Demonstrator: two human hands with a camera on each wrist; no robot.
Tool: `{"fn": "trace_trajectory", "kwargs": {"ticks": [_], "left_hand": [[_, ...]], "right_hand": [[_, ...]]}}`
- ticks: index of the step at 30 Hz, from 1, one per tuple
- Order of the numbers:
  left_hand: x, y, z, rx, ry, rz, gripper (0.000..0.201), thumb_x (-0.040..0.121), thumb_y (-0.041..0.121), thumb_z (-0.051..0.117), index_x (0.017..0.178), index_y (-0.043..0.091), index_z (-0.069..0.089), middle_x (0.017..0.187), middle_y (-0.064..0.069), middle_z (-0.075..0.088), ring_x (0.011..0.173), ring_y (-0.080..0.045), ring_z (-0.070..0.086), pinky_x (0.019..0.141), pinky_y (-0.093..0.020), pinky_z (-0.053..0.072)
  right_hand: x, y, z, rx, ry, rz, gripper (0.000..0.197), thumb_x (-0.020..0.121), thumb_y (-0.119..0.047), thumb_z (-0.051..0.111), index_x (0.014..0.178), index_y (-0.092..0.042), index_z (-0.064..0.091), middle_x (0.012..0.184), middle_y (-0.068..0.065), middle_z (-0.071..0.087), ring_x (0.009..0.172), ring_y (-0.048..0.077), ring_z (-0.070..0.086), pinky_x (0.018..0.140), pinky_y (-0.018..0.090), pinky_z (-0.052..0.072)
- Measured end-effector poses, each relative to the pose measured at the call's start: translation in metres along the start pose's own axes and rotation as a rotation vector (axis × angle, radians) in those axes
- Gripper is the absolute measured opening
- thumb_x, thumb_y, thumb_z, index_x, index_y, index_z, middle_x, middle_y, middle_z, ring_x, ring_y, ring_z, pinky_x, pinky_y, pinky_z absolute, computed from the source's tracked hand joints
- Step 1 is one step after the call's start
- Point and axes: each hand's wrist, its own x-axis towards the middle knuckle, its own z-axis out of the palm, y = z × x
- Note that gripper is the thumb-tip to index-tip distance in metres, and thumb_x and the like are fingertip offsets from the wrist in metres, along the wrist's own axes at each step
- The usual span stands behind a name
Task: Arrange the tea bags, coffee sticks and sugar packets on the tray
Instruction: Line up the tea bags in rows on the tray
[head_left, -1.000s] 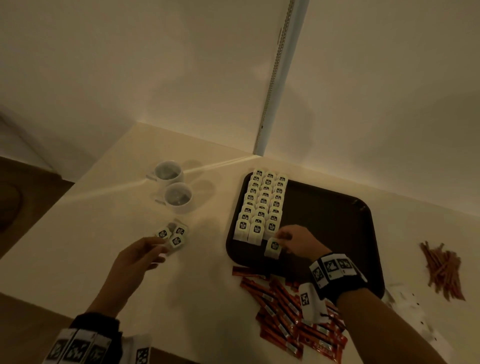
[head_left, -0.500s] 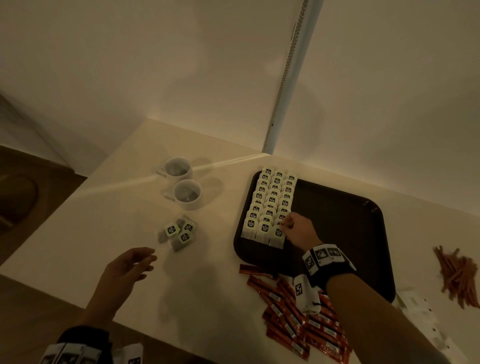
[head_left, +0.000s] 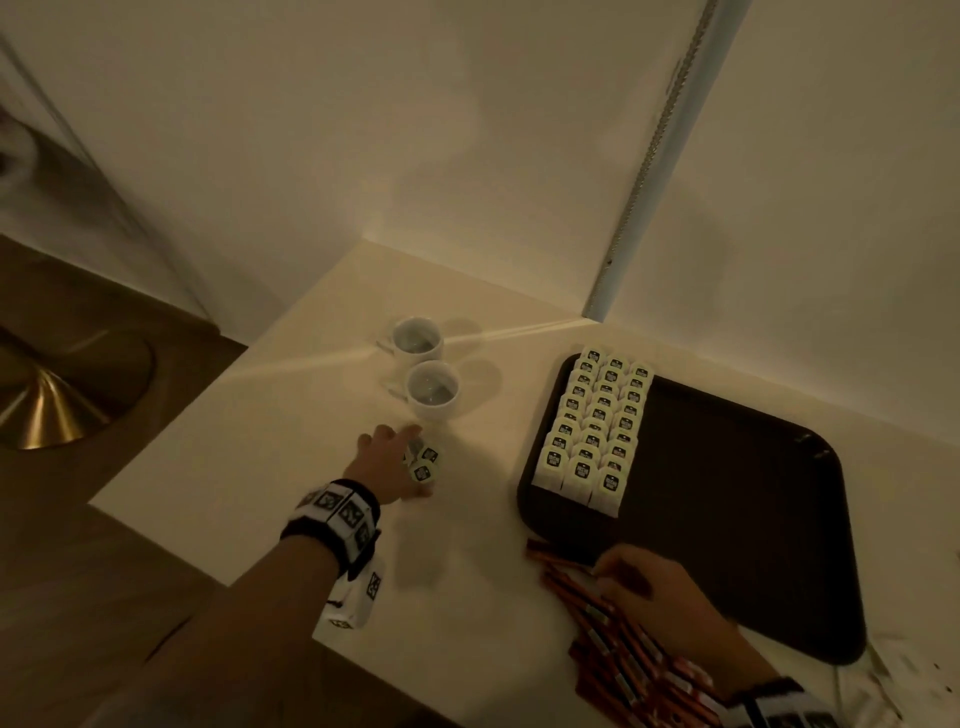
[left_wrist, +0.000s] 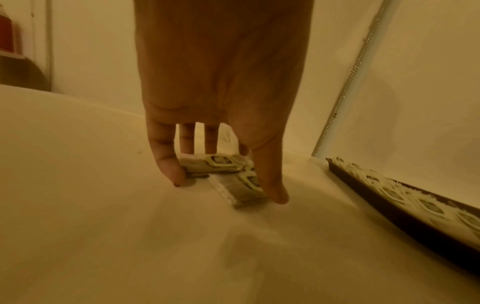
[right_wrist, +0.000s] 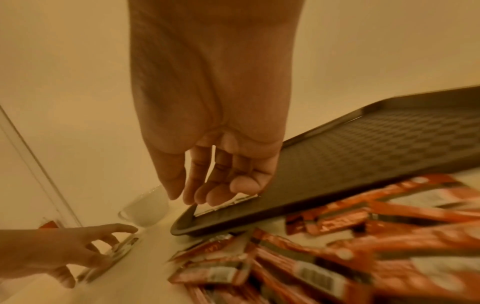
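Tray (head_left: 727, 519) holds three rows of tea bags (head_left: 597, 426) along its left edge. Left hand (head_left: 387, 457) fingers straddle loose tea bags (head_left: 423, 465); right hand (head_left: 654, 597) hangs relaxed over coffee sticks (head_left: 613, 639).

Counter (head_left: 291, 415): smooth, pale, faintly glossy. Tray (right_wrist: 376, 144): dark plastic, matt, floor embossed with a fine woven texture. Tea bags (head_left: 597, 426): matt white paper with printed labels. Coffee sticks (right_wrist: 337, 257): glossy red foil-like wrappers. Cups (head_left: 431, 389): smooth white glazed ceramic. Floor (head_left: 78, 597): brown, wood-look.
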Motion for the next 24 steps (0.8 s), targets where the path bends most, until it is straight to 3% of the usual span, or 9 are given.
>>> {"fn": "trace_trajectory", "kwargs": {"ticks": [3, 6, 10, 13, 16, 20, 24], "left_hand": [[0.005, 0.003, -0.001, 0.079, -0.033, 0.027, 0.072, 0.081, 0.035, 0.072, 0.141, 0.026, 0.034, 0.125, -0.010, 0.033, 0.114, -0.031, 0.033, 0.102, -0.042, 0.036], [0.007, 0.003, -0.004, 0.037, -0.037, 0.009, 0.052, 0.082, 0.024, 0.070, 0.127, 0.017, 0.045, 0.111, -0.007, 0.030, 0.100, -0.027, 0.037, 0.095, -0.040, 0.040], [0.008, 0.003, -0.009, 0.029, -0.042, 0.006, 0.039, 0.084, 0.015, 0.067, 0.117, 0.007, 0.047, 0.113, -0.012, 0.037, 0.095, -0.031, 0.047, 0.090, -0.040, 0.044], [0.004, 0.005, -0.015, 0.062, -0.042, 0.035, 0.026, 0.084, 0.012, 0.067, 0.098, 0.009, 0.046, 0.101, -0.008, 0.046, 0.090, -0.027, 0.049, 0.076, -0.033, 0.040], [0.000, 0.005, -0.017, 0.052, -0.049, 0.025, 0.019, 0.085, 0.008, 0.060, 0.087, 0.011, 0.042, 0.093, -0.007, 0.050, 0.078, -0.022, 0.044, 0.062, -0.029, 0.038], [-0.009, 0.007, -0.016, -0.194, -0.089, -0.024, 0.014, 0.086, 0.010, 0.063, 0.091, 0.010, 0.050, 0.090, -0.006, 0.051, 0.065, -0.019, 0.049, 0.049, -0.024, 0.043], [-0.032, 0.044, -0.024, -0.561, -0.133, 0.094, 0.014, 0.086, 0.011, 0.068, 0.081, 0.007, 0.055, 0.074, -0.007, 0.052, 0.057, -0.015, 0.049, 0.051, -0.021, 0.045]], "right_hand": [[-0.009, 0.018, 0.006, -0.029, -0.009, 0.047, 0.010, 0.090, -0.026, 0.060, 0.093, -0.036, 0.061, 0.099, -0.016, 0.064, 0.093, -0.002, 0.059, 0.083, 0.016, 0.047], [-0.016, 0.027, 0.007, -0.037, 0.015, 0.084, 0.012, 0.090, -0.022, 0.060, 0.091, -0.034, 0.061, 0.097, -0.015, 0.064, 0.090, 0.000, 0.060, 0.074, 0.013, 0.046], [-0.019, 0.027, 0.006, -0.071, -0.001, 0.118, 0.010, 0.092, -0.024, 0.056, 0.099, -0.032, 0.059, 0.102, -0.016, 0.060, 0.092, -0.001, 0.057, 0.069, 0.011, 0.044], [-0.018, 0.021, 0.004, -0.066, 0.006, 0.130, 0.010, 0.093, -0.025, 0.055, 0.101, -0.030, 0.059, 0.102, -0.016, 0.059, 0.091, -0.001, 0.056, 0.066, 0.011, 0.042], [-0.014, 0.015, 0.003, -0.040, -0.004, 0.117, 0.011, 0.093, -0.025, 0.055, 0.101, -0.031, 0.060, 0.102, -0.017, 0.060, 0.094, 0.000, 0.056, 0.075, 0.012, 0.043], [-0.004, 0.002, 0.002, -0.017, -0.013, 0.063, 0.011, 0.092, -0.024, 0.057, 0.098, -0.033, 0.060, 0.101, -0.016, 0.062, 0.094, -0.003, 0.057, 0.081, 0.012, 0.044], [0.016, -0.028, -0.006, 0.027, 0.034, -0.026, 0.012, 0.092, -0.023, 0.059, 0.102, -0.030, 0.060, 0.105, -0.011, 0.061, 0.095, 0.000, 0.057, 0.084, 0.015, 0.047]]}}
